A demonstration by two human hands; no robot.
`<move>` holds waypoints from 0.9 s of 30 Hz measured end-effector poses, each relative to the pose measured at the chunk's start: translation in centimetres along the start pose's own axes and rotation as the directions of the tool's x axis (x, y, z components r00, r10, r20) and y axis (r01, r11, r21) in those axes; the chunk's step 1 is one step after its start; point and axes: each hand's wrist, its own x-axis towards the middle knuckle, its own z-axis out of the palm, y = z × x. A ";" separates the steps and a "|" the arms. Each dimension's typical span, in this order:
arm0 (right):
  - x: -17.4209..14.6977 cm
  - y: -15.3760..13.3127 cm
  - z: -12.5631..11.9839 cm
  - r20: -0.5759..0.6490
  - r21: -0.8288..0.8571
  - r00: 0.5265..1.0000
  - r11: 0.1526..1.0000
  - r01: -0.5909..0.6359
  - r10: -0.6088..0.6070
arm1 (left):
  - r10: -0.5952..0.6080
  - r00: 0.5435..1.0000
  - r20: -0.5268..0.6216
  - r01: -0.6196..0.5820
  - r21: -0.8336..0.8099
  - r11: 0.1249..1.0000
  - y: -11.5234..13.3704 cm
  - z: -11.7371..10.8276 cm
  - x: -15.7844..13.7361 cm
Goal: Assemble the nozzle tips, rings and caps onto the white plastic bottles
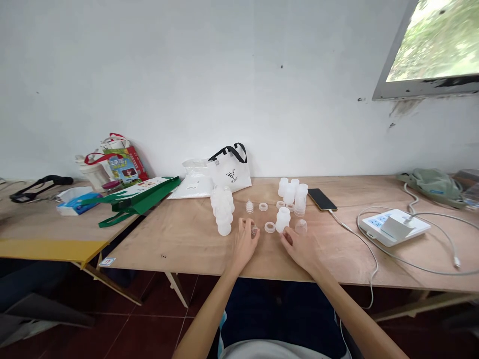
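My left hand point(245, 244) has its fingers closed around a small clear part point(255, 231) at the tabletop; it looks like a bottle teat, mostly covered by the fingers. My right hand point(301, 245) is curled, fingertips together by the foot of a frosted white bottle point(283, 219); whether something is between them is hidden. A clear dome cap point(301, 227) stands just behind that hand. Between my hands lies a translucent ring point(270, 227). Farther back are another ring point(263, 207) and an upright clear teat point(250, 206).
Several frosted bottles are grouped at left point(223, 209) and at back right point(294, 192). Right of them lie a phone point(322, 199) with a cable and a white power strip point(394, 227). A white bag point(232, 172) leans on the wall; a green bag point(145, 197) straddles the table gap.
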 end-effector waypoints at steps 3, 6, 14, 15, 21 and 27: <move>-0.2 -0.8 -0.3 0.060 0.000 0.996 0.997 0.072 -0.072 | 0.044 0.995 0.090 -0.047 0.039 0.998 -0.4 0.0 -0.2; -0.3 -1.1 -0.1 0.044 -0.059 0.998 0.997 0.043 -0.040 | 0.094 0.980 0.174 -0.111 0.090 0.990 -0.5 0.1 -0.3; -0.3 -1.1 0.1 0.072 -0.090 0.994 0.993 0.083 -0.076 | 0.202 0.943 0.266 -0.245 0.141 0.959 0.5 0.5 -0.7; -0.3 -1.2 0.1 0.082 -0.099 0.992 0.989 0.106 -0.098 | 0.214 0.939 0.268 -0.255 0.130 0.958 0.6 0.6 -0.7; -0.3 -1.4 0.1 0.106 -0.139 0.987 0.981 0.137 -0.123 | 0.240 0.936 0.258 -0.290 0.178 0.940 0.9 1.0 -0.9; -0.3 -1.0 0.5 0.082 -0.083 0.986 0.985 0.151 -0.145 | 0.235 0.944 0.233 -0.254 0.054 0.966 0.7 1.1 -0.6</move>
